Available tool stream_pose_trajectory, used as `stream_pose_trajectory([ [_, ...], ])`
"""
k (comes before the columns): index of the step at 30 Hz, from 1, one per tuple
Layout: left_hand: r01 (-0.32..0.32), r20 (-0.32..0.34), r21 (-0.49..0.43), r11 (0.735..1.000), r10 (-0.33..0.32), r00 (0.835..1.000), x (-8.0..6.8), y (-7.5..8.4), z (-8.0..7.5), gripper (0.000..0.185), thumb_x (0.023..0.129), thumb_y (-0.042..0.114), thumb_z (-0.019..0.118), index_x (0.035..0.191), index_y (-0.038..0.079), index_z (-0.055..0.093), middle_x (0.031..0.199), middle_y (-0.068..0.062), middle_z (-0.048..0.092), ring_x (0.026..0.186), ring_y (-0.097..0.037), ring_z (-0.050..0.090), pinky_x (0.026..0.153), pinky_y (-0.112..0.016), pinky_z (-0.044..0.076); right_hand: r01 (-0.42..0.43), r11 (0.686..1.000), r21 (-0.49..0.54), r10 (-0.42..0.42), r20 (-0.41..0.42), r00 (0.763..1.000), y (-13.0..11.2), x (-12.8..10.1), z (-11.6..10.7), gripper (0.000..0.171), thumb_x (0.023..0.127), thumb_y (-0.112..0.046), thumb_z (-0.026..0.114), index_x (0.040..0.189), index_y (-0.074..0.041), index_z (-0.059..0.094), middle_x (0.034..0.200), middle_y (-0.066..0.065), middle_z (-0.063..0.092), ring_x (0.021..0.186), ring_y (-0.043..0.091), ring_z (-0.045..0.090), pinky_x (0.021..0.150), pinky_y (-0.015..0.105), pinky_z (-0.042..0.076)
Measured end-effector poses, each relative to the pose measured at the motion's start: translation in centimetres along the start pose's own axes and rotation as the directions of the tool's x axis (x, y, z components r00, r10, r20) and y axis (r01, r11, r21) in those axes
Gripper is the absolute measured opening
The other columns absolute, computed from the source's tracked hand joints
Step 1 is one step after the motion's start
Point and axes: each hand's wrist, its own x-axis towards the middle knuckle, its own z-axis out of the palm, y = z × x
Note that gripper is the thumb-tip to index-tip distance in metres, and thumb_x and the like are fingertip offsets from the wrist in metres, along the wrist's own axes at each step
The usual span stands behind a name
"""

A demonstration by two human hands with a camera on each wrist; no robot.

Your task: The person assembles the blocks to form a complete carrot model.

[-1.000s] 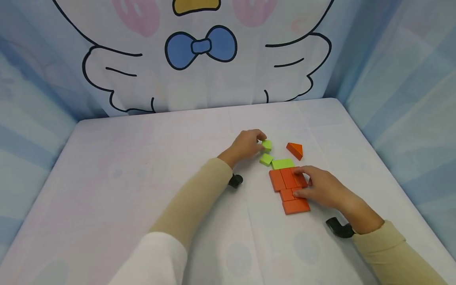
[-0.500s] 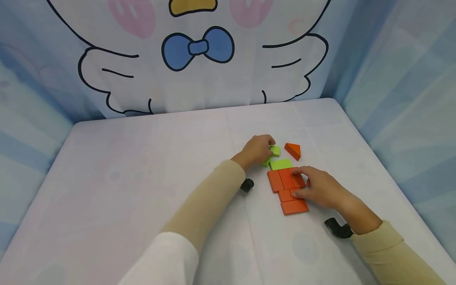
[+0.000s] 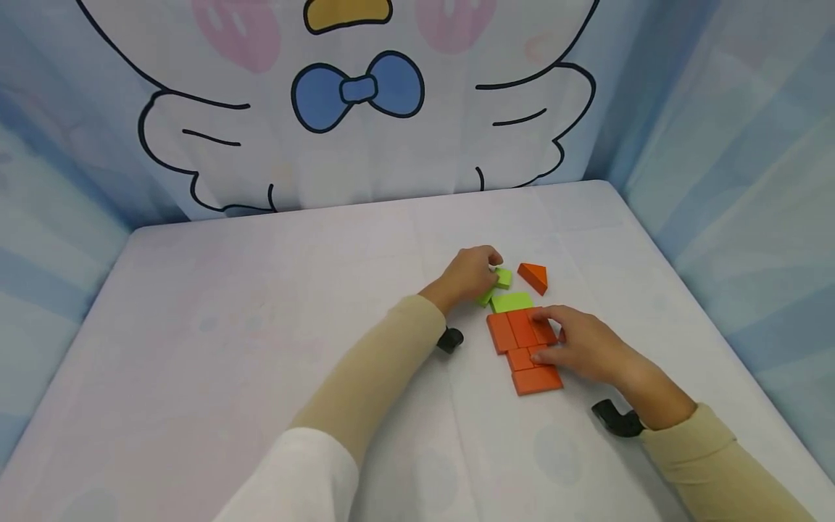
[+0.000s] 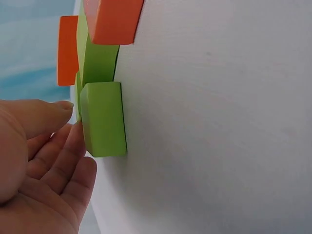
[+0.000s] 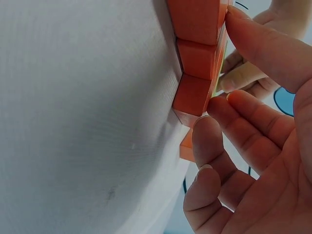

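A group of flat orange-red blocks [image 3: 501,333] lies joined on the table, with a larger green block [image 3: 512,302] against its far edge. Beyond that, my left hand [image 3: 466,274] has thumb and fingers around a small green block [image 3: 503,278], gripping it low at the table. Another small green block [image 4: 105,119] sits beside it, partly hidden by the hand in the head view. My right hand [image 3: 590,344] touches the right side of the red group; its thumb [image 5: 243,29] and fingertips rest on the blocks with the fingers relaxed.
An orange-red triangular block [image 3: 533,278] lies apart, right of the small green blocks. The white table [image 3: 274,348] stretches widely to the left. Printed curtains [image 3: 372,159] stand along its back and sides. A black wrist camera mount [image 3: 616,419] juts out under the right wrist.
My left hand has brought the small green block rightward and nearer, toward the larger green block, then paused. The right hand has stayed on the red blocks. The view has shifted slightly.
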Motion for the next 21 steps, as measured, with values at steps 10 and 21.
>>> stream_pose_trajectory([
  [10, 0.000, 0.020, -0.017, 1.000, 0.000, 1.000, 0.3, 0.4, 0.6, 0.029, 0.101, 0.012, 0.060, 0.130, 0.009, 0.063, 0.130, -0.004, 0.062, 0.104, -0.013, 0.054, 0.090, -0.024, 0.046, 0.006, 1.000, -0.002, -0.006, -0.003, 1.000, -0.1, 0.0, 0.0, 0.067, 0.086, -0.028, 0.080, 0.142, -0.003, 0.052, 0.129, 0.016, 0.059, 0.093, 0.026, 0.053, 0.079, 0.040, 0.050],
  [21, -0.030, 0.054, -0.021, 0.999, 0.031, 0.998, 0.5, 0.8, 1.2, 0.027, 0.100, 0.011, 0.061, 0.127, 0.009, 0.064, 0.129, -0.004, 0.062, 0.098, -0.013, 0.055, 0.078, -0.019, 0.046, 0.000, 1.000, 0.001, 0.000, -0.003, 1.000, 0.0, -0.1, 0.0, 0.068, 0.086, -0.028, 0.081, 0.142, -0.003, 0.052, 0.128, 0.015, 0.059, 0.092, 0.024, 0.053, 0.076, 0.038, 0.049],
])
